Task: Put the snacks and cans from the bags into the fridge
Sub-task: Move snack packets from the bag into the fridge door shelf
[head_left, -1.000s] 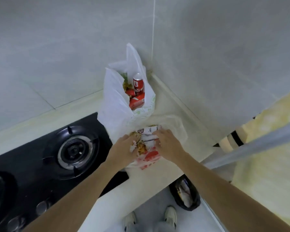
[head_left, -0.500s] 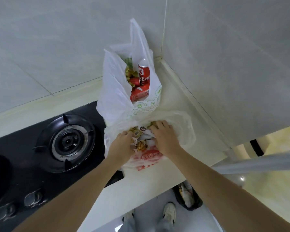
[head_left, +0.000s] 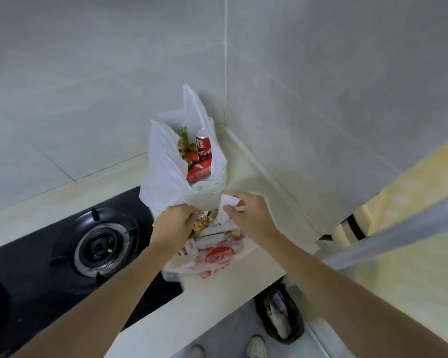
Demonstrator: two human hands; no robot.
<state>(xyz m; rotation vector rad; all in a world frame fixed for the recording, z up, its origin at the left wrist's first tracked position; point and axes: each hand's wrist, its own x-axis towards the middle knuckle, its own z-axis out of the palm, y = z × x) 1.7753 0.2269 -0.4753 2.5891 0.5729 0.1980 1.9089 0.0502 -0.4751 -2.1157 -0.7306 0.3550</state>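
Note:
Two plastic bags stand on the cream counter in the wall corner. The rear white bag (head_left: 163,171) is open and holds red cans (head_left: 203,148) and gold-wrapped snacks (head_left: 185,146). The near bag (head_left: 212,262), clear with red print, holds snack packets. My left hand (head_left: 173,226) is closed on gold-wrapped snacks (head_left: 201,223) at that bag's mouth. My right hand (head_left: 251,215) pinches a white packet (head_left: 226,210) and lifts it above the bag.
A black gas hob (head_left: 96,249) lies left of the bags. Tiled walls meet behind them. A grey bar (head_left: 398,236) and a yellow surface (head_left: 414,192) stand at the right. On the floor below sit a black bin bag (head_left: 279,319) and my shoes (head_left: 256,346).
My right hand has drawn a white packet up out of the near bag. My left hand has stayed at the bag's mouth, and the camera has tilted slightly.

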